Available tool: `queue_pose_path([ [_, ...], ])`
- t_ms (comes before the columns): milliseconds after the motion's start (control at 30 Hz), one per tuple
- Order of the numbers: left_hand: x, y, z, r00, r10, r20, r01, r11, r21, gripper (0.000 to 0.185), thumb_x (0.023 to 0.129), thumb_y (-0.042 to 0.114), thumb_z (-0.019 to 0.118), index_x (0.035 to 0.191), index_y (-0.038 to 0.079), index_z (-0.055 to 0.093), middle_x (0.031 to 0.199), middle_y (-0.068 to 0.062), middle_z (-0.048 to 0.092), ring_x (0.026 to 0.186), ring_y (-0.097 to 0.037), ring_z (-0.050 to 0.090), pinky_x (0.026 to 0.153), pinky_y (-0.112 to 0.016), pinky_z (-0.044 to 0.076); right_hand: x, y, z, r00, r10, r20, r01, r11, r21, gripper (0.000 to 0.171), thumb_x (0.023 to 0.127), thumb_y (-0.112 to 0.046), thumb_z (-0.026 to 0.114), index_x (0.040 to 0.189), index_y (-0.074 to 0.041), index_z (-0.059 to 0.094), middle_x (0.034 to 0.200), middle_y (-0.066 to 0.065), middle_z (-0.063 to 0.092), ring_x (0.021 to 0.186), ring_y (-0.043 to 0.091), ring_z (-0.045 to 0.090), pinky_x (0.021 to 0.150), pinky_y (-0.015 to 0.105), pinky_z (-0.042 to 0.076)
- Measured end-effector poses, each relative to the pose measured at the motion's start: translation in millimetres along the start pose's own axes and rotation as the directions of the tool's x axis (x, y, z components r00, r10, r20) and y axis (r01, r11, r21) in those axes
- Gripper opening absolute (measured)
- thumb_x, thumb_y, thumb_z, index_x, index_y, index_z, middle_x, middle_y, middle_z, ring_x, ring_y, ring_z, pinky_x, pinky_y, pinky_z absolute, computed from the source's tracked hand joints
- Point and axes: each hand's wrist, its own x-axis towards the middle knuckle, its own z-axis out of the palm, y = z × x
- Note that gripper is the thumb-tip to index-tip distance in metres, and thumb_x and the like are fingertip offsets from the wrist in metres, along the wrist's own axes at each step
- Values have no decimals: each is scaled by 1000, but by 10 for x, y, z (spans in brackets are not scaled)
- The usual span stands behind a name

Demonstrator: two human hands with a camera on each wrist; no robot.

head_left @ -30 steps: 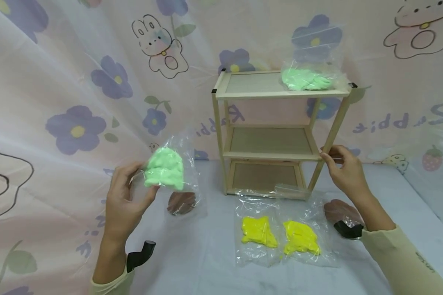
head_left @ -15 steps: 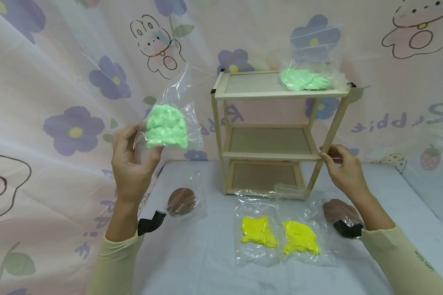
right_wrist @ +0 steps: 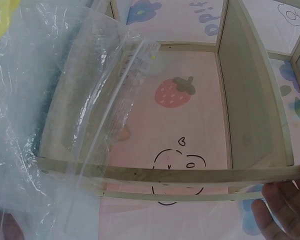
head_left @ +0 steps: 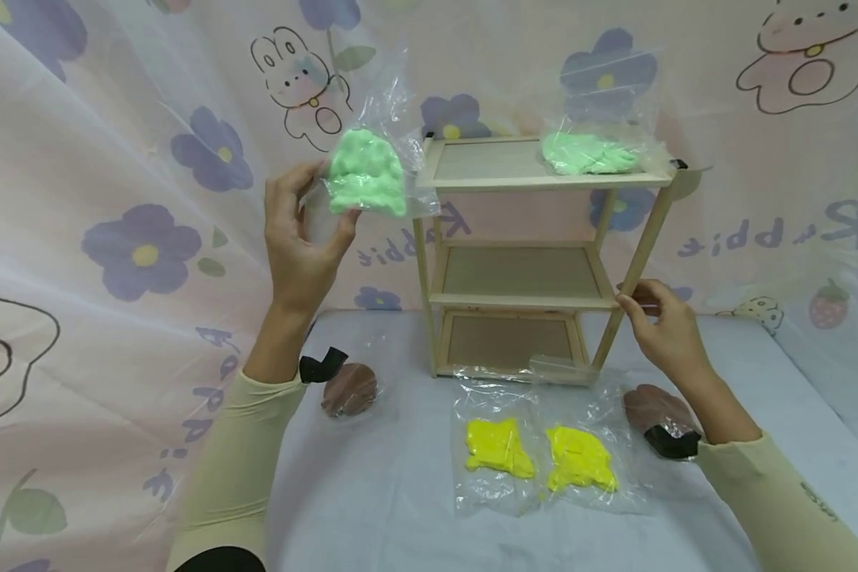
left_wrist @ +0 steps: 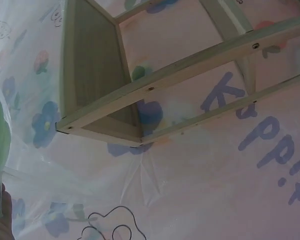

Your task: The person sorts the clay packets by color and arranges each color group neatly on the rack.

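Beside the wooden shelf (head_left: 522, 254), left hand (head_left: 296, 238) fingers pinching green bag (head_left: 366, 171), right hand (head_left: 661, 330) gripping shelf leg.

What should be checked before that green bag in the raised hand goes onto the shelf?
1. Left hand grips the green bag: ok.
2. Right hand steadies the shelf at its front right leg: ok.
3. Free room on the top board beside the other green bag: ok, its left part is bare.
4. Bag raised to the top board's level: ok, just left of it.
5. Bag sealed: cannot tell.
6. Yellow bags out of the way: ok, lying on the table in front.
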Motion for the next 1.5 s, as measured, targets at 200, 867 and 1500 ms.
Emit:
queue_pose_path([
  [200, 216, -84, 282, 998, 28, 52, -31, 998, 47, 57, 90, 9, 83, 139, -8, 61, 137, -17, 55, 126, -19, 54, 114, -40, 54, 1, 18, -13, 1000, -6, -7, 6, 1000, 0, 29, 109, -15, 67, 129, 6, 67, 114, 24, 72, 98, -16, 53, 88, 1, 43],
  [867, 752, -272, 1012, 943, 61, 329, -106, 987, 122, 53, 96, 9, 81, 142, -6, 60, 139, -21, 53, 133, -21, 52, 121, -22, 40, 7, 33, 18, 1000, -30, -8, 30, 1000, 9, 28, 108, -14, 67, 127, 8, 67, 114, 25, 72, 98, -17, 53, 88, 1, 44],
  [1500, 673, -421, 1128, 840, -182, 512, 65, 969, 238, 55, 100, 17, 80, 145, -4, 57, 139, -19, 56, 130, -26, 53, 114, -17, 40, -13, 16, -4, 999, -32, -6, 32, 999, -13, 29, 109, -15, 67, 128, 7, 66, 115, 23, 72, 99, -17, 52, 90, 1, 42],
])
